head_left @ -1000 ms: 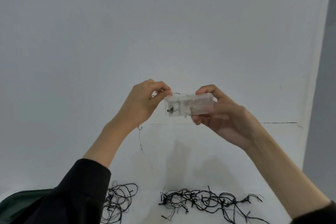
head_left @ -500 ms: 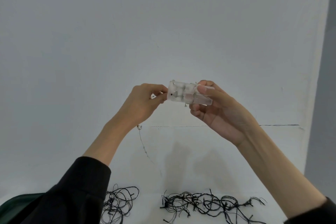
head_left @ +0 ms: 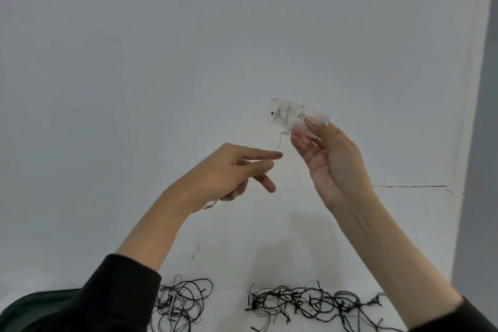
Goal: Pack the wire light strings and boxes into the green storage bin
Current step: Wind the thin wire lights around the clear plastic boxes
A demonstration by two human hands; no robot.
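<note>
Green storage bin (head_left: 32, 307): only a dark corner shows at 8 o'clock, partly behind the black left sleeve (head_left: 107, 296); its contents are hidden. No readable writing on anything in view.

Left tangle of black wire lights (head_left: 180, 302) lies on the white table (head_left: 229, 264) at 7 o'clock, just beside the sleeve. Left hand (head_left: 229, 172), near centre, has dropped and moved away from the box since half a second ago, when it was touching the box's end. Thumb and forefinger are now pinched on a thin pale wire (head_left: 279, 143); the other fingers are loosely curled. A further bit of the wire shows under the wrist at 6 o'clock from the hand.

The wire runs up toward 1 o'clock to the clear plastic box (head_left: 293, 117), which now sits higher and further right than before, tilted with its left end up. Wire is wound round its middle. Right hand (head_left: 334, 167) holds the box's right end at the fingertips, palm open toward the camera.

Second, longer tangle of black wire lights (head_left: 310, 304) lies on the table at 5 o'clock, well apart from the first.
</note>
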